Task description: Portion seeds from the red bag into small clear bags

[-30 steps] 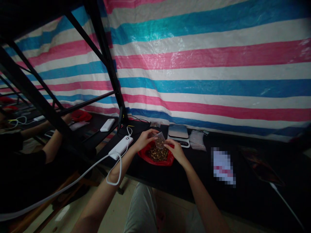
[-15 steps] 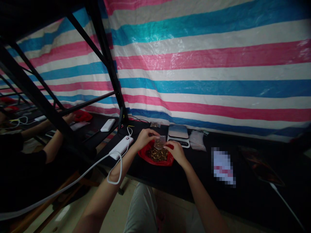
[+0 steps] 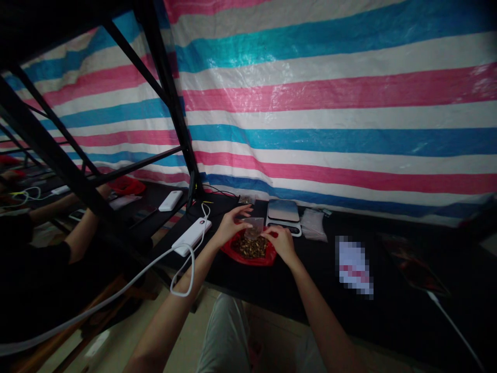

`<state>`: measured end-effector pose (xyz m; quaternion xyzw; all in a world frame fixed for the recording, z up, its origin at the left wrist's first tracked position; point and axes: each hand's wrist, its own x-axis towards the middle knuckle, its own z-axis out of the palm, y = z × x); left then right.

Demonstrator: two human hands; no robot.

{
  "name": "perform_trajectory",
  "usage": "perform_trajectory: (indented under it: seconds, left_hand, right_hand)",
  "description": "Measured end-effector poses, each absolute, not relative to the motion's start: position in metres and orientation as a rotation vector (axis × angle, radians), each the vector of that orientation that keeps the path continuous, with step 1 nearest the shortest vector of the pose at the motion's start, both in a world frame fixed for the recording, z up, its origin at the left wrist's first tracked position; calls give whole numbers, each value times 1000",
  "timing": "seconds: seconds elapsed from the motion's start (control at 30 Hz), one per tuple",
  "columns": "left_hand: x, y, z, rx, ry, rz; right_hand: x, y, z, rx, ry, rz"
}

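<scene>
A striped tarp [image 3: 310,103] hangs behind the long black desk [image 3: 310,290]. At the far edge a scale [image 3: 284,213] sits just right of the hands, and a white power bank [image 3: 191,236] lies to the left. Near them a red tray [image 3: 248,255] holds small brown pieces. Above it, the left hand [image 3: 229,226] and right hand [image 3: 280,242] pinch a small clear bag [image 3: 254,226] between their fingers; the bag seems partly filled.
</scene>
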<state>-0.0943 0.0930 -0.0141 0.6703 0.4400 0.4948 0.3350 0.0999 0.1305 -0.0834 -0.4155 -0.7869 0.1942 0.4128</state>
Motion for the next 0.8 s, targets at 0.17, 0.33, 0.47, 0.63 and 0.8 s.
perform_trajectory:
  seconds: [0.17,0.33,0.47,0.63,0.8]
  left_hand:
    - [-97,84,-47,1535,1113,1388]
    - [-96,87,-63,1552,1311,1343]
    - [-92,92,-61,1627,1354,1375]
    - [-89,96,-59,1641,1366,1401]
    - [-89,94,-60,1637,1390,1398]
  right_hand:
    - [99,132,-87,-1064,-1894,565]
    - [99,133,-89,-1067,-1876,611]
    - [99,133,-89,-1048,-1933,586]
    - [100,132,-88,-1044,-1979,526]
    - [99,128,-84,-1049,-1997,475]
